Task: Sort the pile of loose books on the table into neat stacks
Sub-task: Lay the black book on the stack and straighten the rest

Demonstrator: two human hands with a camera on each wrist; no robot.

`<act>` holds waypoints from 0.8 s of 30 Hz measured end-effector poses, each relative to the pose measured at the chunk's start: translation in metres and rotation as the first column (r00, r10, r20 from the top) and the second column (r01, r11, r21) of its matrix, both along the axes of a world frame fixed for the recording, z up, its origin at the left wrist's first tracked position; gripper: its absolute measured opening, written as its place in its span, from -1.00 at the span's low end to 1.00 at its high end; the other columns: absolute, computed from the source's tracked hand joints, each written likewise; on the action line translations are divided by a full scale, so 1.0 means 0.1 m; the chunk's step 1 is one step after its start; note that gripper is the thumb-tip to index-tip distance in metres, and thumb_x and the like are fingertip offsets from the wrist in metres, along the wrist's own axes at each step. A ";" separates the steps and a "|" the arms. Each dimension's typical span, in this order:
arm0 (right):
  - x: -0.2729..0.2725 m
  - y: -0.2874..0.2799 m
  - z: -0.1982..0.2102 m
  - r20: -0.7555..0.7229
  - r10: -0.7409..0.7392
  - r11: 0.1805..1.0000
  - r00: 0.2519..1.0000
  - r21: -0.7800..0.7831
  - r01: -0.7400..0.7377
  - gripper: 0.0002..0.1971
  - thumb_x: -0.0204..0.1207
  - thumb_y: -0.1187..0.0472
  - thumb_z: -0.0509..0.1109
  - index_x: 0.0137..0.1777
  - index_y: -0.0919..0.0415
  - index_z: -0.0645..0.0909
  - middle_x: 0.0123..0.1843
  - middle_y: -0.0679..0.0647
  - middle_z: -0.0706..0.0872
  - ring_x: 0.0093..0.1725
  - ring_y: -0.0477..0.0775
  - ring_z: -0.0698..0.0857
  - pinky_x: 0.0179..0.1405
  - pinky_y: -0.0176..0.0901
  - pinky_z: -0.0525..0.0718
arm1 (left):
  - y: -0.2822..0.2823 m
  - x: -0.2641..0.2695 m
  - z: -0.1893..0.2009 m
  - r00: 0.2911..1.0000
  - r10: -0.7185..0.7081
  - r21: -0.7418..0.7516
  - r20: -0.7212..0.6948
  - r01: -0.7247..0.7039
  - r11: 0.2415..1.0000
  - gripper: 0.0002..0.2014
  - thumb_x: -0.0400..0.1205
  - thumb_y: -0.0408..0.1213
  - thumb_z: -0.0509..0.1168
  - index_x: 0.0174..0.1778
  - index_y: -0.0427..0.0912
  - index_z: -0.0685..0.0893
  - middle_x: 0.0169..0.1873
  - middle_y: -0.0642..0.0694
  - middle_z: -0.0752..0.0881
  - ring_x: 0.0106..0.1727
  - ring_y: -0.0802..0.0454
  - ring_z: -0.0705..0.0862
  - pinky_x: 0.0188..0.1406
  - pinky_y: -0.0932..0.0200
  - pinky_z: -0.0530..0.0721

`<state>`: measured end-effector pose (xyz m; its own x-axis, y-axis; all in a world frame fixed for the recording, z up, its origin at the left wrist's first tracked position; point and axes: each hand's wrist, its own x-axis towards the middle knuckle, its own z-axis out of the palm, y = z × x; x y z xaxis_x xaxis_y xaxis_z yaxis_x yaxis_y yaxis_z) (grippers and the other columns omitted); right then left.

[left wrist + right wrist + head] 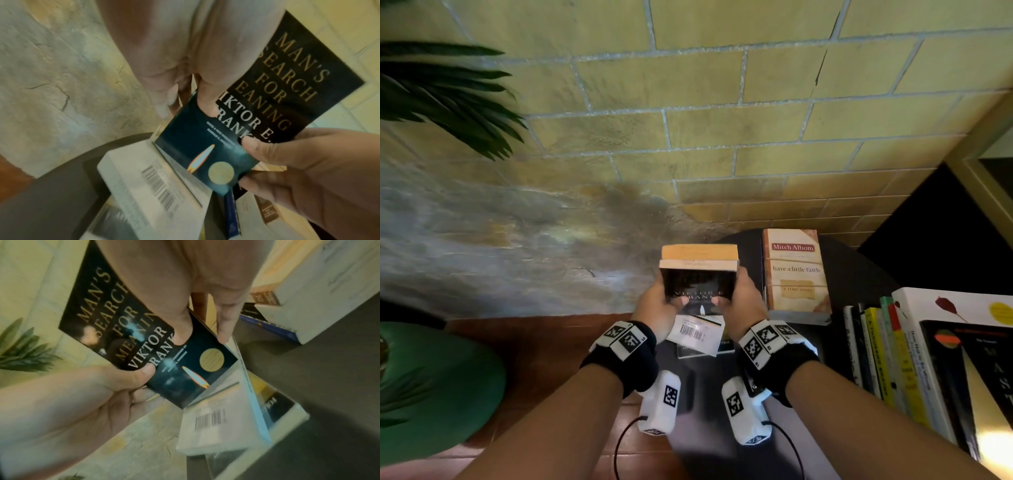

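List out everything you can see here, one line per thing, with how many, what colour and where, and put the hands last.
Held books: two, a black-covered one over a tan-edged one, lifted above the table between both hands.
Tan book: one, beige with a red name label, flat on the table at the back right.
Barcode book: one, white back cover, on the table under the held books, on top of other books.
Book row: several, yellow, green, white and black spines, right side.
Table: one, black, rounded edge.
Wall: yellow brick.
Plant: one, dark green leaves, upper left.
Green seat: one, lower left.
Wrist trackers: two, black bands, white tags.
Left hand: grips the held books.
Right hand: grips them too.
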<state>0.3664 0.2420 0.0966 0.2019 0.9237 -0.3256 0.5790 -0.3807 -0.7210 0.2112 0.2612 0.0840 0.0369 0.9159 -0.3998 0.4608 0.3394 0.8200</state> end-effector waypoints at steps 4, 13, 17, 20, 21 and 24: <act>0.23 0.02 0.14 -0.163 0.010 0.993 0.987 0.121 0.010 -0.58 0.51 0.11 0.37 0.36 0.01 0.42 0.24 0.03 0.69 0.21 0.10 0.68 0.25 0.10 0.63 | 0.10 0.13 0.28 0.981 -0.061 0.025 0.182 0.057 0.998 -0.68 0.69 -0.34 0.26 0.33 0.02 0.47 0.14 0.00 0.70 0.14 0.09 0.69 0.20 0.12 0.63; 1.10 0.07 0.34 -0.267 -0.259 0.959 0.928 0.042 0.280 -0.64 0.66 0.07 0.23 0.40 0.14 0.54 0.25 0.11 0.69 0.25 0.14 0.65 0.32 -0.02 0.53 | 0.35 1.07 0.45 0.936 -0.182 -0.069 0.301 0.212 0.975 -0.80 0.57 0.03 0.36 -0.11 -0.03 0.72 0.10 -0.13 0.79 0.16 -0.12 0.75 0.37 -0.17 0.61; 1.37 0.10 0.23 -0.184 -0.323 0.945 0.929 -0.005 0.327 -0.69 0.67 0.09 0.22 0.30 0.17 0.61 0.06 0.12 0.70 -0.01 0.11 0.67 0.00 -0.18 0.53 | 0.33 1.35 0.37 0.927 -0.208 -0.225 0.313 0.285 0.932 -0.76 0.67 -0.05 0.29 0.11 -0.11 0.69 0.19 -0.15 0.74 0.06 -0.07 0.79 0.14 0.08 0.75; 1.45 0.11 0.09 -0.143 -0.361 0.933 0.922 -0.046 0.358 -0.67 0.65 0.05 0.23 0.34 0.08 0.61 0.15 0.11 0.66 0.03 0.11 0.67 0.05 -0.12 0.58 | 0.29 1.47 0.39 0.914 -0.160 -0.312 0.374 0.286 0.906 -0.64 0.74 -0.36 0.17 0.44 -0.41 0.49 0.28 -0.27 0.63 0.07 0.04 0.74 -0.41 0.47 0.61; 1.46 0.12 0.06 -0.147 -0.384 0.923 0.912 -0.061 0.379 -0.67 0.64 0.03 0.23 0.35 0.04 0.61 0.24 0.14 0.64 0.07 0.14 0.68 0.10 -0.08 0.60 | 0.29 1.48 0.35 0.920 -0.157 -0.320 0.359 0.279 0.905 -0.64 0.74 -0.38 0.17 0.45 -0.39 0.48 0.33 -0.26 0.62 0.24 -0.05 0.68 -0.32 0.45 0.60; 1.49 0.14 -0.03 -0.164 -0.401 0.916 0.901 -0.085 0.392 -0.70 0.68 0.09 0.18 0.33 0.08 0.61 0.30 0.17 0.62 0.09 0.10 0.65 0.00 -0.17 0.49 | 0.30 1.53 0.20 0.946 -0.166 -0.302 0.280 0.250 0.920 -0.67 0.70 -0.28 0.26 0.39 -0.25 0.58 0.32 -0.24 0.68 0.34 -0.19 0.66 0.36 0.08 0.59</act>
